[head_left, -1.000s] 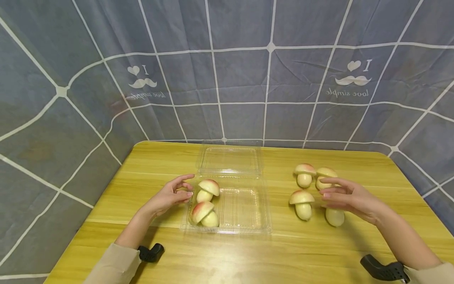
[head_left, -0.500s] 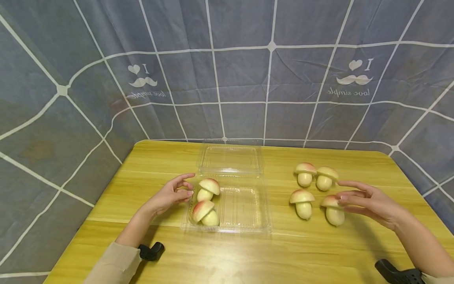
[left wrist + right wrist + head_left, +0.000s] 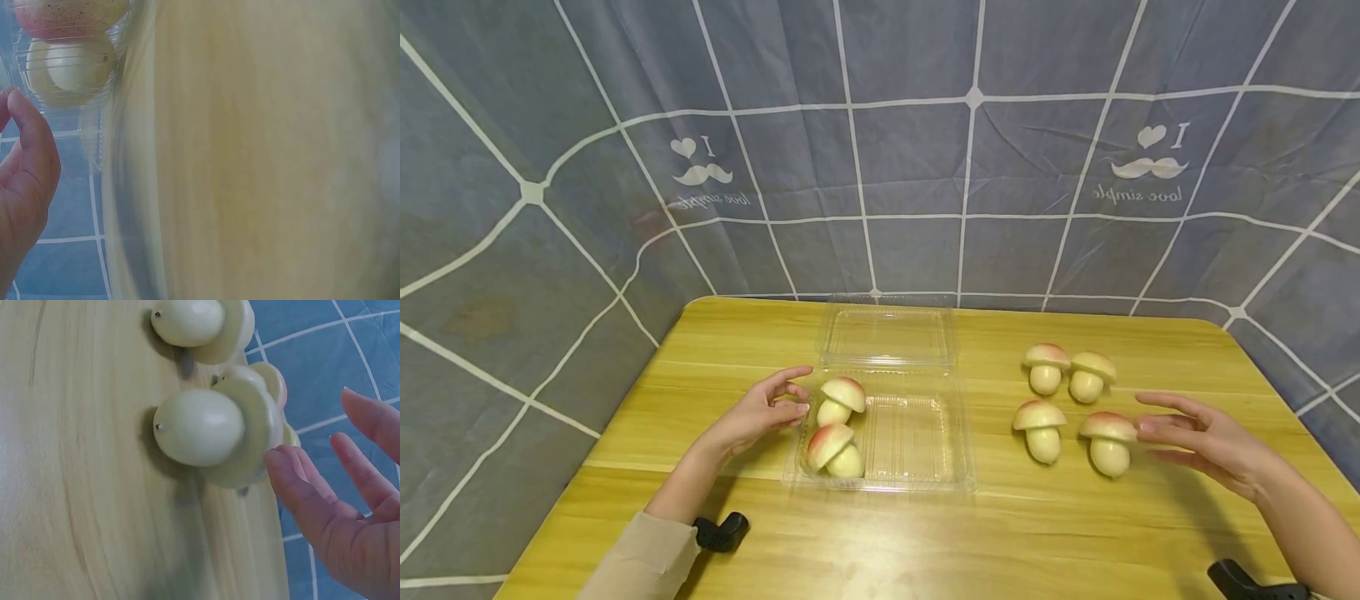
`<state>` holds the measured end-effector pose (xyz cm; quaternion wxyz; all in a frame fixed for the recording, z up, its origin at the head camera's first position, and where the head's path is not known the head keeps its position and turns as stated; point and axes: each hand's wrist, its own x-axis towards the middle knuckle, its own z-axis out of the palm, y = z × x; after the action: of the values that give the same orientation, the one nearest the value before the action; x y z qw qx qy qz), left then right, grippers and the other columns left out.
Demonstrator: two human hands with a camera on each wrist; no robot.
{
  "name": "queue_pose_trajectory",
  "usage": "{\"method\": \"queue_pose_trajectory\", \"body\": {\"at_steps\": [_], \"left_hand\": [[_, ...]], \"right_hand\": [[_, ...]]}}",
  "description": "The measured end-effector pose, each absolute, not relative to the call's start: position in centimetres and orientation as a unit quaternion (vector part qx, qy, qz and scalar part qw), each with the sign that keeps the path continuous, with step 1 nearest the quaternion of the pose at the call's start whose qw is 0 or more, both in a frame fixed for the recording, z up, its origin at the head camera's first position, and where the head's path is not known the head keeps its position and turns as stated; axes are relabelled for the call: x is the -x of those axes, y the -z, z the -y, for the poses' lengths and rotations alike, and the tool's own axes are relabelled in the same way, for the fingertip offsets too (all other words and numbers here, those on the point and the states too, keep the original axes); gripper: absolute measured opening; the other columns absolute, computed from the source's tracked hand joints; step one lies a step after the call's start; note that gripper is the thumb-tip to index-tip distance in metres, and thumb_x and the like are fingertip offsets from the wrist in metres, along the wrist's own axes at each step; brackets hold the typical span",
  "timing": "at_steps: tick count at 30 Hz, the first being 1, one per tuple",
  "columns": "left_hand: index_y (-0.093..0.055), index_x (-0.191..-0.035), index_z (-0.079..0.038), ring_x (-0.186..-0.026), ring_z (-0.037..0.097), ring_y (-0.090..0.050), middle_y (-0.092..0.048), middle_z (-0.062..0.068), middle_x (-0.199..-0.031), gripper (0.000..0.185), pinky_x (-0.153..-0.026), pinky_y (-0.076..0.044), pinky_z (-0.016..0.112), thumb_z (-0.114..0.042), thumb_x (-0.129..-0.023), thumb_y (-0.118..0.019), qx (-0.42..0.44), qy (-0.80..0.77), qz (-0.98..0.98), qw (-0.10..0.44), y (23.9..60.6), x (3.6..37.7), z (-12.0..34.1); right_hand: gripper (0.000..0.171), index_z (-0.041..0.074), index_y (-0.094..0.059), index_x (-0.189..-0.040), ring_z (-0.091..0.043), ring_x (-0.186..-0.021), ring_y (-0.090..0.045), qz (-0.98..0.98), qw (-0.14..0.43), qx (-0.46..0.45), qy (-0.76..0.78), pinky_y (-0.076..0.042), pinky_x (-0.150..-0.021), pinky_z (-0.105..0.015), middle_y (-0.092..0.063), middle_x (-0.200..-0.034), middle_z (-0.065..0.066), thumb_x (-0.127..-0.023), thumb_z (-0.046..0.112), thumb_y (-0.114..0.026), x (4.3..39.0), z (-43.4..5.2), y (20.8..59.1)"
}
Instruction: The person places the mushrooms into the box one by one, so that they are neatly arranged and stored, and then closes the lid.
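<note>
In the head view, my left hand is at the left side of a clear plastic clamshell box, thumb tip right at its rim, fingers loosely bent and apart. Two toy mushrooms lie in the box's left half: a rear mushroom and a front mushroom, both with pinkish caps. On the right, my right hand holds nothing; its fingers are spread, the thumb tip close by the cap of the front right mushroom. The right wrist view shows this mushroom stem-end toward the camera.
Left of that mushroom lies another mushroom. Behind them are a pink-capped mushroom and a paler mushroom. The box's lid lies folded back on the wooden table. A grey checked curtain surrounds the table's back and sides.
My right hand has moved right and slightly forward toward me, away from over the mushrooms, uncovering the rear and front right ones. My left hand and the box have stayed in place.
</note>
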<state>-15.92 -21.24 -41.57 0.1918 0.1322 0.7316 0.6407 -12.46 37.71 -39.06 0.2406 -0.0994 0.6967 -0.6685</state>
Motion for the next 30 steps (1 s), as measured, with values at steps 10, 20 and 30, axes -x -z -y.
{"method": "queue_pose_trajectory", "body": {"at_steps": [10, 20, 30], "left_hand": [[-0.024, -0.145, -0.001, -0.08, 0.012, -0.056, -0.044, 0.014, -0.109, 0.064, -0.072, -0.051, 0.024, -0.004, -0.091, -0.058, -0.133, -0.641, -0.731, 0.193, 41.7, 15.8, 21.2], [-0.024, -0.145, -0.001, -0.08, 0.012, -0.056, -0.045, 0.013, -0.109, 0.063, -0.071, -0.051, 0.023, -0.004, -0.091, -0.057, -0.136, -0.64, -0.732, 0.191, 41.7, 15.8, 21.3], [-0.025, -0.145, -0.002, -0.079, 0.013, -0.056, -0.045, 0.014, -0.11, 0.063, -0.071, -0.051, 0.024, -0.005, -0.091, -0.058, -0.136, -0.637, -0.734, 0.189, 41.9, 15.9, 21.3]], "right_hand": [[0.045, 0.04, -0.057, -0.115, -0.01, -0.098, -0.061, -0.707, 0.231, 0.077, 0.664, -0.052, -0.081, -0.03, -0.059, -0.109, 0.01, -0.096, 0.001, -0.045, 12.0, -38.1, 40.0], [0.05, 0.043, -0.056, -0.116, -0.009, -0.097, -0.061, -0.704, 0.246, 0.09, 0.661, -0.052, -0.079, -0.031, -0.056, -0.109, 0.01, -0.094, -0.002, -0.049, 11.9, -37.8, 41.0], [0.047, 0.046, -0.053, -0.112, -0.01, -0.095, -0.06, -0.749, 0.228, 0.046, 0.62, -0.052, -0.08, -0.038, -0.036, -0.124, -0.025, -0.091, 0.003, -0.056, 11.9, -36.7, 41.6]]}}
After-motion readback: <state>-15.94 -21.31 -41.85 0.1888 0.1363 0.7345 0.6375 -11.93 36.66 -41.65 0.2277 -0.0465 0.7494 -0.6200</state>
